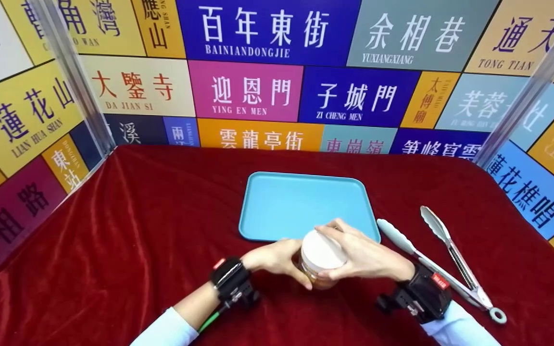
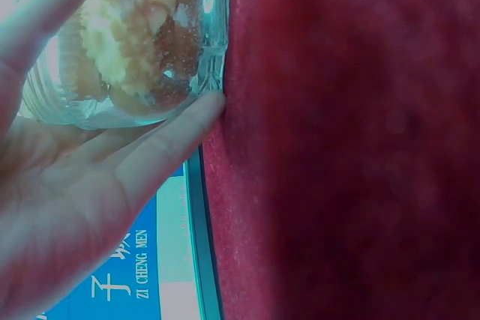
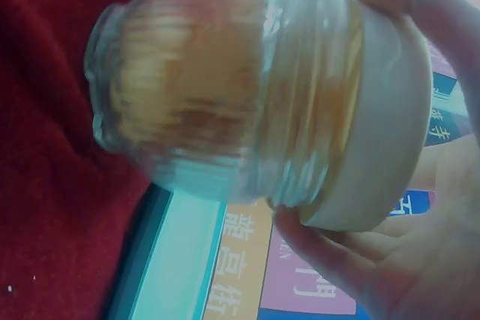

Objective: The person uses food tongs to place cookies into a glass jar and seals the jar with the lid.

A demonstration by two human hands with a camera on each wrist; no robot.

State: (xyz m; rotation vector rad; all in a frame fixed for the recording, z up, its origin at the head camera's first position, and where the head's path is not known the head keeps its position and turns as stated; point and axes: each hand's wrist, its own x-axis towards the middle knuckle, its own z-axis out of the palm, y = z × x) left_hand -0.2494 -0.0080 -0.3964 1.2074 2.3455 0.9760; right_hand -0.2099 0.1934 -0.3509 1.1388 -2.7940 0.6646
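Note:
A clear glass jar (image 1: 322, 280) with a white lid (image 1: 321, 250) is between the two hands, in front of the tray. Golden-brown pieces of food (image 2: 124, 39), like cookies, show through its ribbed glass. My left hand (image 1: 279, 258) holds the jar's body, thumb on the near side and fingers behind. Around the lid's rim, the thumb and fingers of my right hand (image 1: 366, 253) grip from the right. The lid sits on the threaded neck (image 3: 304, 95); how tightly cannot be told. The right wrist view is slightly blurred and does not show the left hand.
A light blue tray (image 1: 306, 206) lies behind the hands. To the right rest metal tongs (image 1: 459, 262) with grey tips, spread apart. Dark red cloth (image 1: 171, 216) covers the table, and panels with printed place names (image 1: 267, 91) stand around it.

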